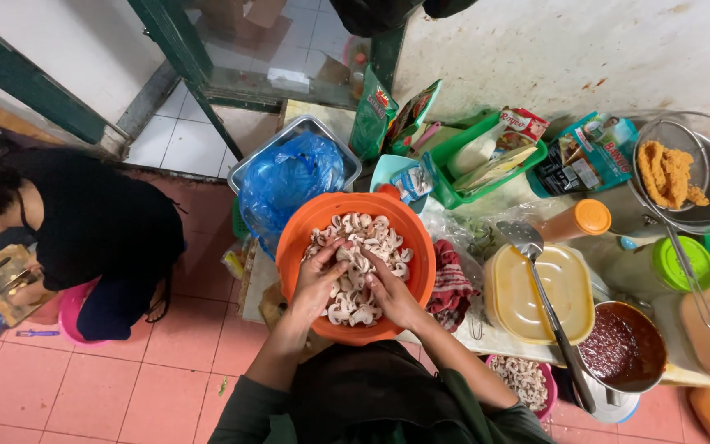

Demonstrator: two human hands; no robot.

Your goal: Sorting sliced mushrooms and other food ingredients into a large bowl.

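Both hands down in an orange plastic bowl (293, 238) of sliced mushrooms (371, 234), near edge of the counter (684, 374). Left hand (315, 281) lies on the pile at the bowl's left side, fingers curled loosely over slices; grip neither flat nor fully closed. Right hand (392, 294) beside it, fingers bent down into the slices, touching the left hand's fingertips near the bowl's middle; whether it pinches a slice, cannot tell.

Far left of the bowl: metal tray (322, 130) holding a blue plastic bag (289, 181). Just right of the bowl: red checked cloth (451, 284). Further right: yellow lidded tub (540, 296) with a slotted metal spatula (536, 271) lying across it, then a metal pot of red sauce (622, 345). Small pink bowl of mushroom slices (523, 380) sits near right, below the counter edge. Far right: wire strainer with fried crumbs (667, 173). A second person in black (92, 226) crouches on the pink tiled floor (84, 386) at left.
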